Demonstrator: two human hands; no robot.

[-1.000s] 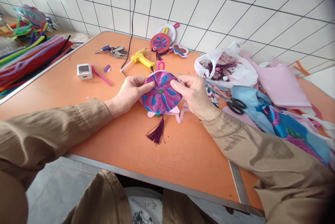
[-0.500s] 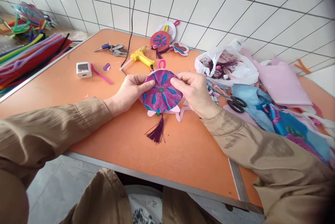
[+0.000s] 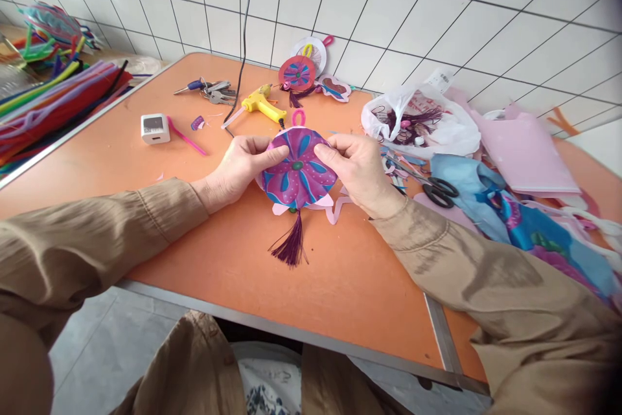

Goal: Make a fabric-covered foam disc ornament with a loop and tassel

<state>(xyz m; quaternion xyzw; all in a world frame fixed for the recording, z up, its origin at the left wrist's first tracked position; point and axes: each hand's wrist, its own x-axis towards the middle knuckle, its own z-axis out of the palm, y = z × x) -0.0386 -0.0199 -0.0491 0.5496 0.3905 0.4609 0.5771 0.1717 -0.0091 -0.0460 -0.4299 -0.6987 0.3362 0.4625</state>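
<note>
A round purple ornament [image 3: 302, 183] with blue petals and a green centre is held up above the orange table [image 3: 321, 292]. My left hand [image 3: 243, 166] pinches its left edge, thumb on the front. On the opposite edge my right hand [image 3: 357, 169] grips it the same way, thumb in front and fingers behind. A pink loop [image 3: 298, 118] rises from its top, and a dark purple tassel [image 3: 290, 241] hangs from a green bead below. Pale pink cut-out scraps [image 3: 334, 212] show beneath it. The back of the ornament is hidden.
Beyond my hands lie a yellow glue gun [image 3: 262, 104], keys [image 3: 218, 91] and a white adapter [image 3: 155, 129]. Finished-looking ornaments [image 3: 297, 73] lean by the wall. At right are a plastic bag [image 3: 449, 133], black-handled scissors [image 3: 440, 191] and blue fabric [image 3: 469, 185]. Pipe cleaners [image 3: 63, 104] are heaped left.
Both hands and the ornament have shifted very slightly left and up. My grip on both edges is the same.
</note>
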